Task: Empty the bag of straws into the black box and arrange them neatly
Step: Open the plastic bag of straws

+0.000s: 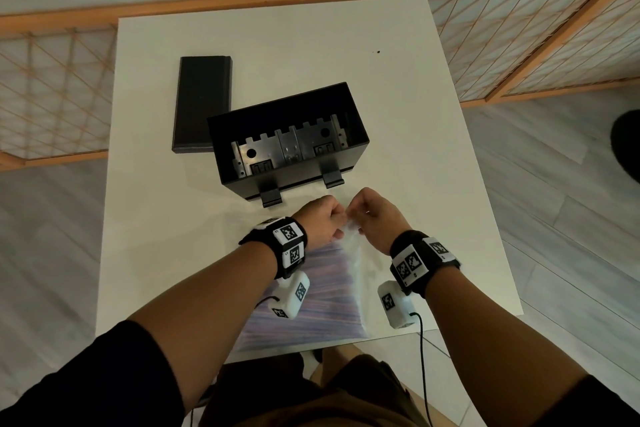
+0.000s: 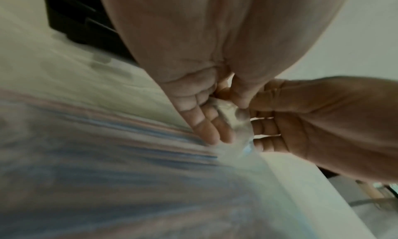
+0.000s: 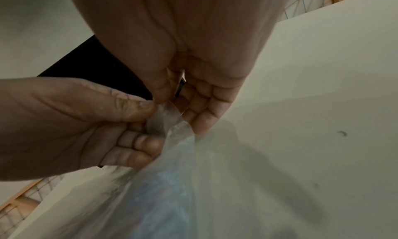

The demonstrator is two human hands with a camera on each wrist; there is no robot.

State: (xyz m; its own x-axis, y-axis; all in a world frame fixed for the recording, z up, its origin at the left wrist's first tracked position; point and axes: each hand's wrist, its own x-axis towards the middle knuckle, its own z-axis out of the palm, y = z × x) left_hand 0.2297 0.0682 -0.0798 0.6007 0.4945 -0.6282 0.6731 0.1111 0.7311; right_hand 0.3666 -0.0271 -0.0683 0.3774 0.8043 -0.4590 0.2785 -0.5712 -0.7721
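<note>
Both hands, left hand (image 1: 323, 220) and right hand (image 1: 375, 215), are pinching the clear bag (image 1: 346, 274) top just beside the black box (image 1: 287, 139); pastel straws (image 1: 311, 315) showing inside.

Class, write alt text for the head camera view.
Both hands, left hand and right hand, pinch the top of a clear bag of straws on a white table. Behind it stands an open black box, its lid beside it.

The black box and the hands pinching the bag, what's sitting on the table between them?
Nothing; in the head view only bare white table separates the black box from the left hand and right hand pinching the bag.
</note>
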